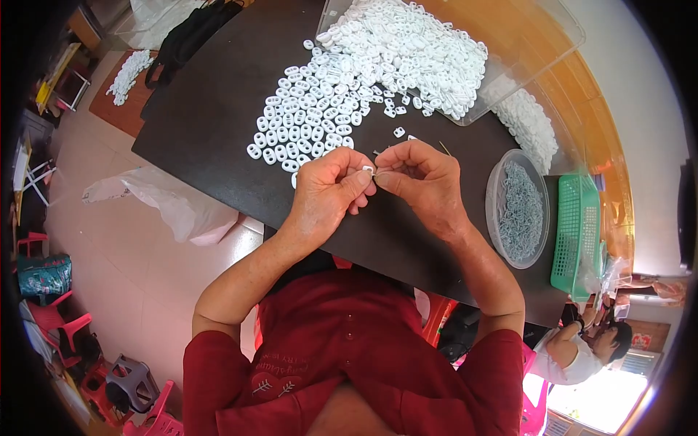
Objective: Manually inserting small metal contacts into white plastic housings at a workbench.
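My left hand point(331, 190) pinches a small white plastic piece point(368, 169) between thumb and fingertips. My right hand point(425, 182) meets it there, thumb and forefinger pressed together; what they grip is too small to make out. A thin stick-like tip point(445, 148) shows behind the right knuckles. Just beyond my hands, white oval two-hole pieces point(294, 134) lie spread in a loose layer on the dark table point(211, 131). One stray white piece point(399, 132) rests near the right fingers.
Behind, a clear plastic bin point(472, 116) lies with a heap of white pieces point(407, 51) spilling out. At right stand a round tub point(494, 211) of small grey metal parts point(522, 211) and a green basket point(567, 240). Another person point(582, 352) sits at lower right.
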A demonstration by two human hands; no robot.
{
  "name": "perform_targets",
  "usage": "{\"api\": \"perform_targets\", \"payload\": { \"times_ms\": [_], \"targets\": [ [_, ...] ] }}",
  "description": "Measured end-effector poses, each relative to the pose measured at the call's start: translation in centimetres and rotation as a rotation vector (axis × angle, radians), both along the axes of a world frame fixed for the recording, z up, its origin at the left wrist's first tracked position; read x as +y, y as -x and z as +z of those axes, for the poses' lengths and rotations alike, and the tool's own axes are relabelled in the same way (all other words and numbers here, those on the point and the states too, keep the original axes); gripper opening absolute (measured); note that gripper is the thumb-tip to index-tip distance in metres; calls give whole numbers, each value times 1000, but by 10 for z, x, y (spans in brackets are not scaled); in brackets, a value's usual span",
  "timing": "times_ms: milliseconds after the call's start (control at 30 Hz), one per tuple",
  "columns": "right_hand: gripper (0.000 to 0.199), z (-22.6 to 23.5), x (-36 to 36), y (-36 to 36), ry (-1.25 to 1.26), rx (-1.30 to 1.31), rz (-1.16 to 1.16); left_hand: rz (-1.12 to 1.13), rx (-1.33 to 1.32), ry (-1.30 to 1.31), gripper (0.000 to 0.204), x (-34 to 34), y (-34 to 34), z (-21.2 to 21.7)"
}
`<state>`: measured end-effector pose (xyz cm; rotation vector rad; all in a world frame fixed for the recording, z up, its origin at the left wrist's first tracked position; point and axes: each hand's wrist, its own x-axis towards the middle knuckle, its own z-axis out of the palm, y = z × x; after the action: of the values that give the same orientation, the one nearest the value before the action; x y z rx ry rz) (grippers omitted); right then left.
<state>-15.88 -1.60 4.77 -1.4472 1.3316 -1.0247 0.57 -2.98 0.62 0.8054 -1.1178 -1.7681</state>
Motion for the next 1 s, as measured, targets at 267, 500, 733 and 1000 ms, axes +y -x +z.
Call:
{"api": "perform_targets", "payload": {
  "times_ms": [267, 500, 733, 1000],
  "targets": [
    [15, -1, -1, -1, -45, 1, 8, 117, -145, 159, 5, 9, 7, -3],
    [14, -10, 0, -3, -17, -45, -32, 118, -30, 52, 11, 7, 7, -6],
    [12, -12, 1, -4, 24, -141, 9, 140, 177, -19, 14, 7, 9, -12],
    [6, -23, 0, -8, 309, 298, 8, 218, 166, -19, 14, 14, 15, -10]
  ]
}}
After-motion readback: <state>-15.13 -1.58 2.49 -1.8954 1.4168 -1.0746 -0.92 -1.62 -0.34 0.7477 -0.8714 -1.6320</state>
